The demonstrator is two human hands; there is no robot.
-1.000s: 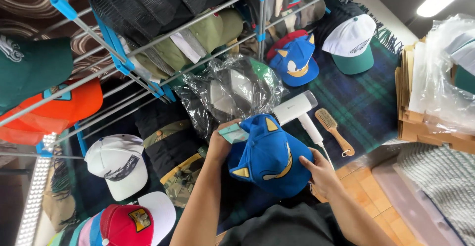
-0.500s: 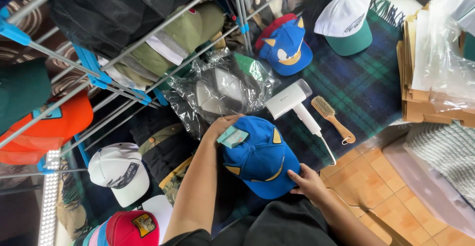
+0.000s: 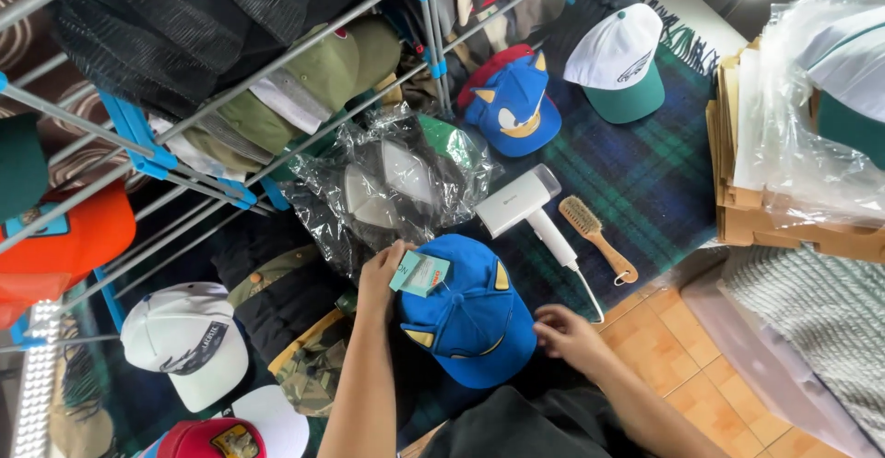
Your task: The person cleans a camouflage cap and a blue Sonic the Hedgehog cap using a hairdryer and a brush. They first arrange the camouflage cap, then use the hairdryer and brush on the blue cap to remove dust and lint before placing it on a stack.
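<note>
While our left hand (image 3: 383, 274) pinches the teal tag (image 3: 419, 275) on the blue cap (image 3: 470, 324) w/ yellow ears, which lies on the plaid blanket (image 3: 645, 177) near the white steamer (image 3: 530, 209) & brush (image 3: 597, 237), our right hand (image 3: 564, 336) rests just beside the cap, fingers loosely curled, holding nothing.

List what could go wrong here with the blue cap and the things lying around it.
1. The left hand pinches only the teal tag and the edge of the blue cap; a pull might tear the tag off.
2. The right hand is close to the white handheld steamer and its cord; a sweep could snag it.
3. The crinkled plastic bag touches the cap and could be dragged along.
</note>
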